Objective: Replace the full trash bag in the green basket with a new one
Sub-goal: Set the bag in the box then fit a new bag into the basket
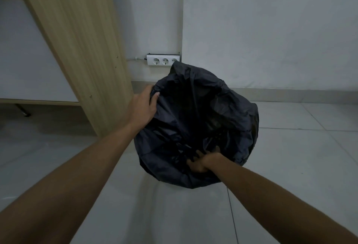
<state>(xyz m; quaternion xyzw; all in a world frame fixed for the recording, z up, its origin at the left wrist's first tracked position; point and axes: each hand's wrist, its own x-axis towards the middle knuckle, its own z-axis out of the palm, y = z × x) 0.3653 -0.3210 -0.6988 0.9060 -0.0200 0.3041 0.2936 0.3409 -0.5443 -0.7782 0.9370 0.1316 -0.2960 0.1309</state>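
Observation:
A black trash bag [201, 119] stands on the tiled floor, its mouth open and its plastic draped wide, so the green basket under it is hidden. My left hand [144, 106] grips the bag's far left rim, thumb inside and fingers over the edge. At the near rim my right hand [201, 163] clutches a bunch of the black plastic. The inside of the bag is dark and I cannot make out its contents.
A light wooden cabinet side panel [81, 46] stands right beside the bag on the left. A white triple power socket [163, 59] is fixed to the wall just behind the bag. Pale floor tiles [290, 166] spread to the right and front.

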